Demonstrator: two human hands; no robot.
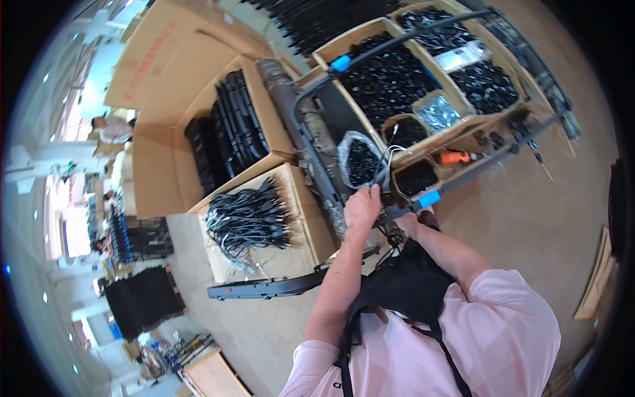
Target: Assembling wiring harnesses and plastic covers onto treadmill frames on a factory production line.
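Note:
My left hand (pixel 362 208) is closed at the near left corner of a black frame (pixel 383 51), its thumb and fingers pressed together. What they hold is too small to make out. White cables (pixel 390 159) rise just beyond its fingertips. My right hand (pixel 407 225) is curled low against the near bar of the frame, beside a piece of blue tape (pixel 430 199). Its fingers are partly hidden, and I cannot make out what they grip. Thin black wires (pixel 394 239) hang between the hands. A clear bag of small black parts (pixel 361 159) lies just beyond my left hand.
Wooden trays of small black parts (pixel 383 79) lie beyond the frame. An orange-handled tool (pixel 454 157) sits right of my hands. At left are a bundle of black cables (pixel 248 218) on a box and an open carton (pixel 159 149) with long black parts. Other people work far left.

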